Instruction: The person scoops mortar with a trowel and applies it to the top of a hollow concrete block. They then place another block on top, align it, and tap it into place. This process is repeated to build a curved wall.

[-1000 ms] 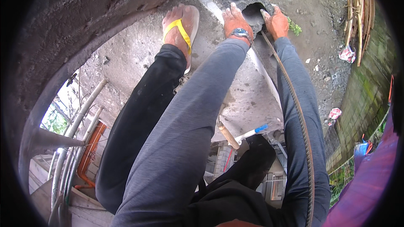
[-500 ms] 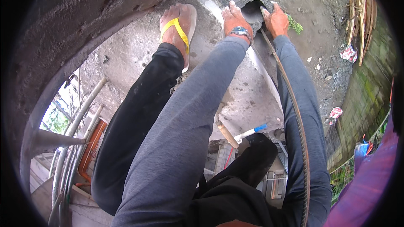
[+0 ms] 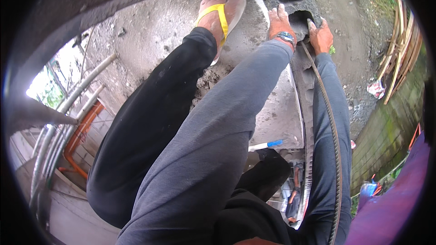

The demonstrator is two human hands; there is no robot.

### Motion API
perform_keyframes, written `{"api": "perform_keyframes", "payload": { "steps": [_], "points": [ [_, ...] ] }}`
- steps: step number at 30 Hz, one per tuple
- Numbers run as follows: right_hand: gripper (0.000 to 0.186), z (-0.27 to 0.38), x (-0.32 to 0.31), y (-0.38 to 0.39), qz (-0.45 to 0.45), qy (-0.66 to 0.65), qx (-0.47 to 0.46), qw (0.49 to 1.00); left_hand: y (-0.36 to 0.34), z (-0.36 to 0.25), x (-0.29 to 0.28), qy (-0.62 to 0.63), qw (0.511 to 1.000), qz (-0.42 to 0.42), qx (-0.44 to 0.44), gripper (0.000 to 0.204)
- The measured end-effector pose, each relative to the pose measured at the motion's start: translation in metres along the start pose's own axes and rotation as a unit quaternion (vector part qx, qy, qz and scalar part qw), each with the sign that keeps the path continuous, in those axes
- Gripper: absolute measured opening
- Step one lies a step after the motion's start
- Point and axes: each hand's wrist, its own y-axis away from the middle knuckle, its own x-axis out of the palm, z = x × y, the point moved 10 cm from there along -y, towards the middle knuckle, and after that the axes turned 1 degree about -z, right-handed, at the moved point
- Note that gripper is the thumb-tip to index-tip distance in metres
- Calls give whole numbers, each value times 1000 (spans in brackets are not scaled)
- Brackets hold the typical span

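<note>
My left hand (image 3: 280, 29) grips the left side of a grey hollow concrete block (image 3: 295, 5), fingertips over it beside a square cavity. My right hand (image 3: 320, 36) grips the right side of that cavity, thumb at its rim. A long ribbed steel bar (image 3: 334, 136) runs from the cavity between my hands, along the inside of my right forearm, to the bottom edge. The block lies along a concrete ledge (image 3: 272, 127) with a pale edge strip. My left foot in a yellow-strapped sandal (image 3: 218, 16) is planted left of the block.
Grey pipes (image 3: 93, 77) and an orange pipe (image 3: 77, 145) are at left, under a dark concrete overhang (image 3: 68, 13). A white tube with blue end (image 3: 268, 145) lies near my knee. At right are timber strips (image 3: 397, 50), a mossy wall (image 3: 381, 140) and purple cloth (image 3: 386, 204).
The view has shifted, so the block and both hands sit lower and farther right. The rusty bar at the top and the wooden-handled tool no longer show. Both hands keep their hold.
</note>
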Motion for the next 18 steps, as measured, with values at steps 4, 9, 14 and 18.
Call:
{"api": "perform_keyframes", "payload": {
  "steps": [4,9,14,18],
  "points": [
    [51,-2,3,-2,9,2,-2,1000,6,2,-2,13,1000,-6,-6,66],
    [68,-1,13,-13,41,42,-51,997,-2,4,4,21,999,-23,-22,67],
    [86,-4,19,-22,85,17,-97,992,3,1,2,14,1000,-20,-19,66],
    [80,-1,20,-25,114,-42,-103,987,-7,0,8,4,999,-39,-34,68]
  ]
}}
